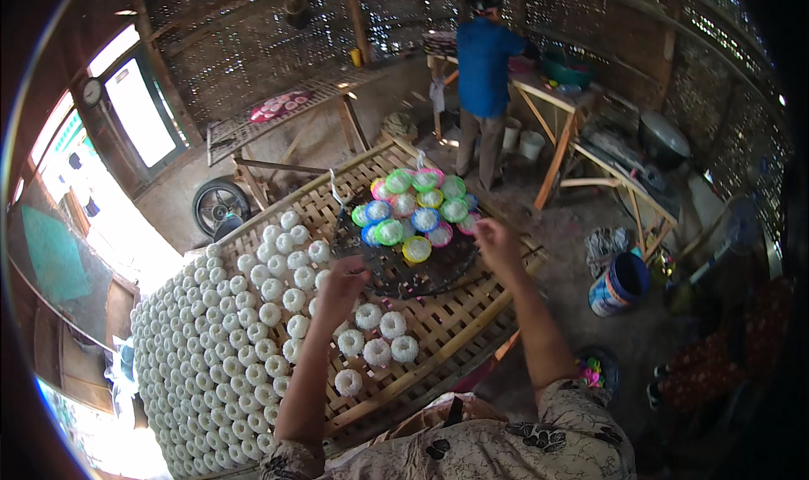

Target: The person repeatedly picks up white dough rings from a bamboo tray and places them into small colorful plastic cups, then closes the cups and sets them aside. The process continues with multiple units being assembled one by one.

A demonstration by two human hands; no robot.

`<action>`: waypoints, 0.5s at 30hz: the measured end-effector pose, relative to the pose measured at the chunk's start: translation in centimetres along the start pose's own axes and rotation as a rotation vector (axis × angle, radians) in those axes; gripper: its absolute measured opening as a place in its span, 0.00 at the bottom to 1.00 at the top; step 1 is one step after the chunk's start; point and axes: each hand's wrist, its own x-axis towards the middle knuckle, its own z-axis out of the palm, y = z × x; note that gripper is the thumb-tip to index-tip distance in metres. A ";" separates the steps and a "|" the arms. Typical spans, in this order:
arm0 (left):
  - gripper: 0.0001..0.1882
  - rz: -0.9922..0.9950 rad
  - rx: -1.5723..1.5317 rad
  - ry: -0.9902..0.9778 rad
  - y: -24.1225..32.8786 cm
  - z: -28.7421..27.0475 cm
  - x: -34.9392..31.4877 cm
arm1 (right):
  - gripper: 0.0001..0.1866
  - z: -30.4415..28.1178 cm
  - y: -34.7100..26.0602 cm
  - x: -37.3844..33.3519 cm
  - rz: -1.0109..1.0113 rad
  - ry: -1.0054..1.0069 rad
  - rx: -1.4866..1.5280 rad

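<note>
A cluster of small plastic moulds (425,219) in green, blue, yellow and pink, filled with a whitish food, sits on a round dark tray (404,278). At the cluster's right edge, my right hand (499,246) has its fingers pinched on the rim of a pink mould (468,223). My left hand (340,284) hovers over the tray's left edge with its fingers curled; what they hold, if anything, is hidden. White ring-shaped cakes (376,351) lie around my left forearm, and many more rings (211,345) cover the left side of the woven bamboo rack (447,311).
Ahead, a person in a blue shirt (484,67) stands at a wooden table (552,92). A blue bucket (618,284) and a basin of coloured moulds (595,370) stand on the floor to the right. Another slatted rack (227,139) is at the far left, near a wheel (221,208).
</note>
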 end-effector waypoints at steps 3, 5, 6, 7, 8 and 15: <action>0.17 -0.150 0.073 -0.023 -4.6 3.0 4.9 | 0.15 5.9 3.3 3.7 -0.056 -0.024 -0.283; 0.16 -0.257 0.127 0.019 -5.3 3.0 6.3 | 0.15 8.7 2.8 4.6 -0.126 0.025 -0.473; 0.16 -0.292 0.148 0.038 -5.0 3.2 7.0 | 0.14 9.1 3.0 4.9 -0.092 0.010 -0.524; 0.17 -0.328 0.168 0.057 -4.6 3.4 7.8 | 0.14 9.3 3.3 5.3 -0.059 -0.003 -0.575; 0.19 -0.334 0.155 0.086 -5.4 3.0 8.0 | 0.14 10.4 3.0 5.3 -0.069 -0.014 -0.571; 0.17 -0.436 0.041 0.056 -4.8 5.3 9.7 | 0.12 10.7 3.5 5.8 -0.038 -0.064 -0.454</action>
